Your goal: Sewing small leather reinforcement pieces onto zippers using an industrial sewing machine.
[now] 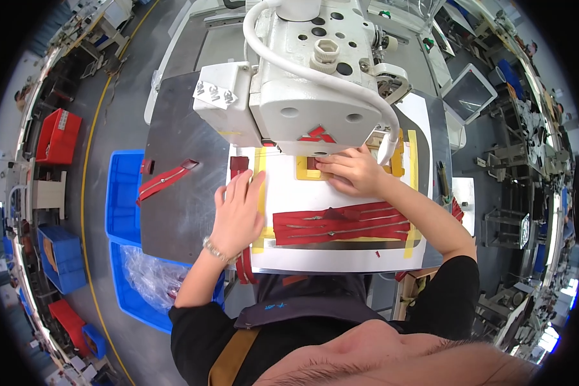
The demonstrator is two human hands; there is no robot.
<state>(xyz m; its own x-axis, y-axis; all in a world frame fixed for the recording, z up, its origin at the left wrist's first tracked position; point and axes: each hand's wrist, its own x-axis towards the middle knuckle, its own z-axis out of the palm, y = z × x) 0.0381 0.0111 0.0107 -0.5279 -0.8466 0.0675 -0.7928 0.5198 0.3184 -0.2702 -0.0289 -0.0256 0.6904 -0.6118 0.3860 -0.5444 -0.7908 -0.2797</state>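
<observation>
Beneath the white sewing machine head, my right hand has its fingers bent together on a small dark red fabric piece. That piece lies on a yellow plate; the fingertips partly cover it. My left hand rests on the white work sheet with fingers stretched out, holding nothing visible. Just beyond its fingertips is another dark red piece. Several red zippers lie side by side near my right forearm. A red zipper strip shows beside my left wrist, at the table's front edge.
At the left of the dark tabletop lies a single red zipper. Blue bins stand beyond the left edge, one with clear plastic bags. A screen panel stands at the right. Yellow tape marks the sheet.
</observation>
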